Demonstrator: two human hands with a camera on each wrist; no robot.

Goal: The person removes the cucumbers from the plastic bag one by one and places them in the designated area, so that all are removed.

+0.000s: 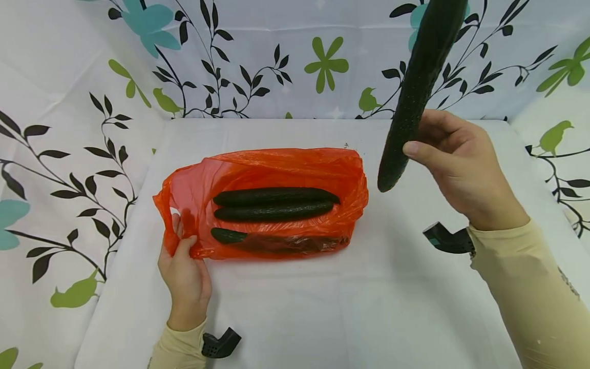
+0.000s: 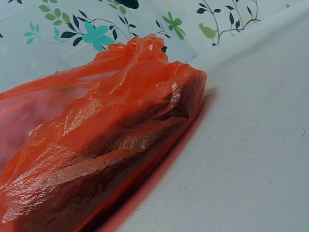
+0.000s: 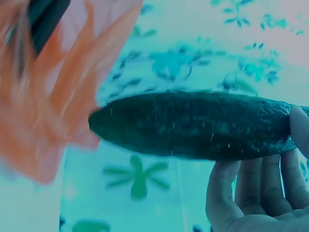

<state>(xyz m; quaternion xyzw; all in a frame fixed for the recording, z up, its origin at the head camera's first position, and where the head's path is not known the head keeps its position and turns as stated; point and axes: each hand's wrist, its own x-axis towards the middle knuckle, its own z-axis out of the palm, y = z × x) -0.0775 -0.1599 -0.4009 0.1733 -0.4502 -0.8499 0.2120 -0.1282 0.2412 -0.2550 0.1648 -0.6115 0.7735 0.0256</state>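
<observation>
A long dark green cucumber [image 1: 417, 87] is raised at a slant above the table's right side, and my right hand [image 1: 465, 171] grips it near its lower end with thumb and fingers. In the right wrist view the cucumber [image 3: 188, 125] spans the middle. An orange-red plastic bag [image 1: 286, 166] lies open towards me on the table. Two cucumbers [image 1: 276, 196] lie side by side in its mouth; a third cucumber [image 1: 228, 236] shows one end, the rest under the film. My left hand [image 1: 186, 282] pinches the bag's left edge, some fingers behind the film. The left wrist view shows the bag [image 2: 111, 130] without the hand.
The table [image 1: 295, 312] has a white cover. Behind it and at both sides hangs cloth [image 1: 272, 31] printed with leaves, birds and flowers. A black wrist device [image 1: 221, 343] sits on the left sleeve, and another black device [image 1: 447, 240] is on the right.
</observation>
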